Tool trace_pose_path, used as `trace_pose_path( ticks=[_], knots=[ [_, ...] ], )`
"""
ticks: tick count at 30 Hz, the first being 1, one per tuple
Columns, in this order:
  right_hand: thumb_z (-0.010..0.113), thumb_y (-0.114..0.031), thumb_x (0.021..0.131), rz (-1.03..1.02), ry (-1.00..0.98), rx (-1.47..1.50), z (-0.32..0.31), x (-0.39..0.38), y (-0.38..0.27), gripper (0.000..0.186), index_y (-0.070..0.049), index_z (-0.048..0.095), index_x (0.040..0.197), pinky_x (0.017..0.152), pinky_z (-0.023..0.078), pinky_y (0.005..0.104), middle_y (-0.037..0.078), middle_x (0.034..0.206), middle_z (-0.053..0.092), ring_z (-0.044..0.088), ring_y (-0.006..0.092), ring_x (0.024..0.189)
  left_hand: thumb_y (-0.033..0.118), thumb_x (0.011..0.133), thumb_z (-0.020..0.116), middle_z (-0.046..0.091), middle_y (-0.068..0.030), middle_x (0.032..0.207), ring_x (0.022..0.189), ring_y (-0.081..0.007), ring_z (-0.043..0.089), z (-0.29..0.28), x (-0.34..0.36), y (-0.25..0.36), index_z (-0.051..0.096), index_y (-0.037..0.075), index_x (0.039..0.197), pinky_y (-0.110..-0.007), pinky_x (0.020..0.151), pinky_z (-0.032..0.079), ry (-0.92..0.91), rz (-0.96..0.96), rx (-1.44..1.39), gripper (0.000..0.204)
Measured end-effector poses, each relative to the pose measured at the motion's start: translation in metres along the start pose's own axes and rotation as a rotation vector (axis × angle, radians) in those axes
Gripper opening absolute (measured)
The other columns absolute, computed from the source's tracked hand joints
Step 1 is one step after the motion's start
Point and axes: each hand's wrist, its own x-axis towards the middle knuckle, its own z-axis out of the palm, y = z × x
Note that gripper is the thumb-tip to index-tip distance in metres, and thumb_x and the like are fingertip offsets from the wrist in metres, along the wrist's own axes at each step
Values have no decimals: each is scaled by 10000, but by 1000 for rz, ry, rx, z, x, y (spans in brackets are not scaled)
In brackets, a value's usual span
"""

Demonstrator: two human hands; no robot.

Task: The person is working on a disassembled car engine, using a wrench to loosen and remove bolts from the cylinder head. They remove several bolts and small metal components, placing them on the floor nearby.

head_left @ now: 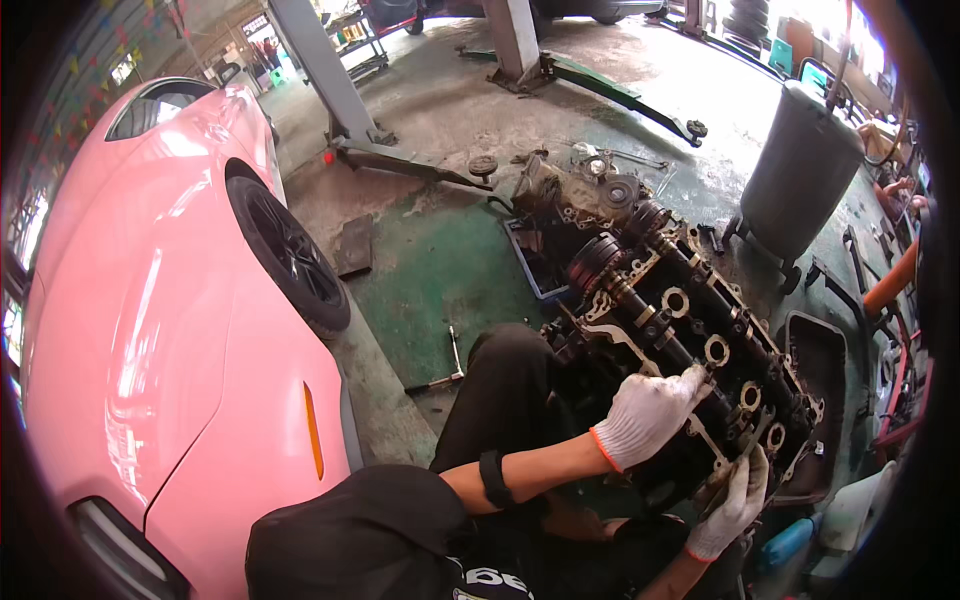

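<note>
The engine [690, 318] lies right of the middle, close in front of me, its long top slanting from the far left down to the near right. Two dark camshafts [735, 325] run along it side by side, with a row of pale metal rings [667, 300] between them. A toothed wheel [593, 262] sits at the far end of the left shaft, and beyond it is a grimy, rounded cover [565, 195].

My left hand [650, 412], in a white knitted glove, rests over the left camshaft, fingers drawn together and tips down at the metal — whether they pinch anything I cannot tell. My right hand [737, 505], gloved too, is at the engine's near end with its fingers bent; what it grips, if anything, is hidden.

My dark-trousered knee [505, 360] stands just left of the engine. Farther left, a ratchet-like tool [455, 352] lies on the green floor [425, 265]; a blue-rimmed tray [527, 262] sits beside the engine's far left side. On the right are a black tray [840, 370] and, nearer, a blue bottle [790, 544]. A grey tank [805, 160] stands at the far right, lift posts [325, 70] rise at the far side, and a pink car [170, 300] fills the left.
</note>
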Motion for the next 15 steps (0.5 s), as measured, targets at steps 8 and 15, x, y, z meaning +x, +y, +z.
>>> trace_pose_path(
  ticks=[8, 15],
  knots=[
    [536, -121, 1051, 20, -26, 50, 2, -1, -1, 310, 33, 569, 1317, 462, 398, 223, 46, 748, 609, 529, 85, 546, 330, 960, 697, 678, -89, 668, 560, -252, 674, -9, -1, -3, 706, 74, 1241, -345, 498, 522, 11, -46, -83, 381],
    [546, -129, 1044, 15, -18, 84, 4, -1, -1, 304, 36, 574, 1298, 442, 386, 210, 49, 744, 610, 529, 75, 538, 312, 972, 682, 680, -81, 685, 593, -248, 681, -7, -4, -2, 700, 77, 1237, -354, 514, 523, -18, -5, -55, 355]
  ],
)
